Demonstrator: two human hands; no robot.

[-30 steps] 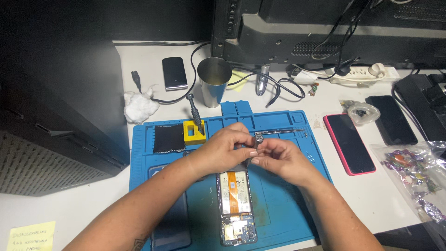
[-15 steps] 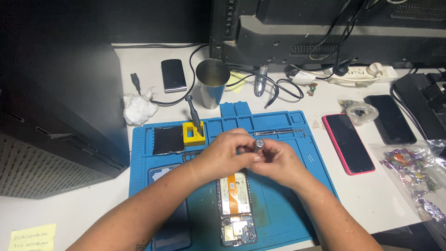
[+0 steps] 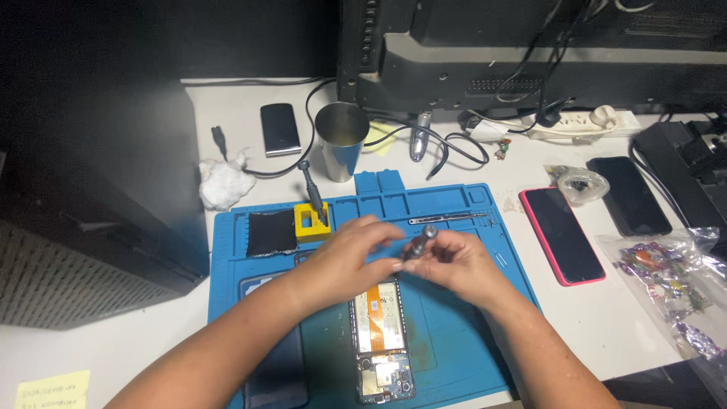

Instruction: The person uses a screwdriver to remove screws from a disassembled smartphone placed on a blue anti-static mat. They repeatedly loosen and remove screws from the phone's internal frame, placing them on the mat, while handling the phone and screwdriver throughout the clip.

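Both of my hands meet over a blue work mat (image 3: 454, 326). My right hand (image 3: 458, 265) grips a small grey screwdriver (image 3: 420, 241), its handle end sticking up between the fingers. My left hand (image 3: 352, 254) pinches the screwdriver's tip end with thumb and forefinger. Just below the hands an opened phone (image 3: 382, 341) lies on the mat with its back off, showing an orange flex strip and circuit board. A dark phone back cover (image 3: 276, 371) lies to its left, partly under my left forearm.
On the mat sit a yellow holder (image 3: 310, 222) with a second screwdriver standing in it, a black pad (image 3: 271, 232) and tweezers (image 3: 447, 219). Behind are a metal cup (image 3: 341, 141), a white tissue (image 3: 223, 184), cables and a power strip. A pink-cased phone (image 3: 562, 233), a black phone (image 3: 630, 195) and plastic bags lie right.
My hands stay together over the mat. The screwdriver has tilted slightly in my fingers and my left hand has shifted its pinch on the tip end.
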